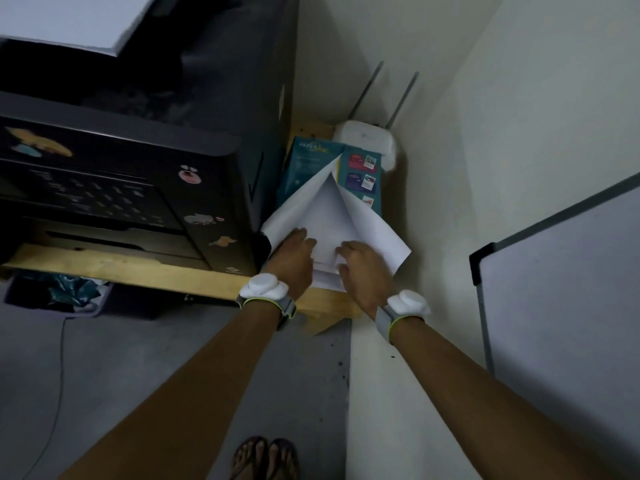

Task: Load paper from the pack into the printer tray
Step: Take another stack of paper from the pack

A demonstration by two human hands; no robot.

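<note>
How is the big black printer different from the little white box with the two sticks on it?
The printer is black and much bigger; the white box is small and pale. The printer has cartoon stickers on its front, while the white box looks plain. Two thin antennas stick up from the white box; the printer has none. The printer stands left of the paper pack, the white box behind it by the wall. Both sit on the same wooden shelf.

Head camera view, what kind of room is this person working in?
Probably a small home office or study corner. A large black printer sits on a wooden shelf, an opened paper pack lies beside it next to a white router with antennas, and a whiteboard leans against the wall.
</note>
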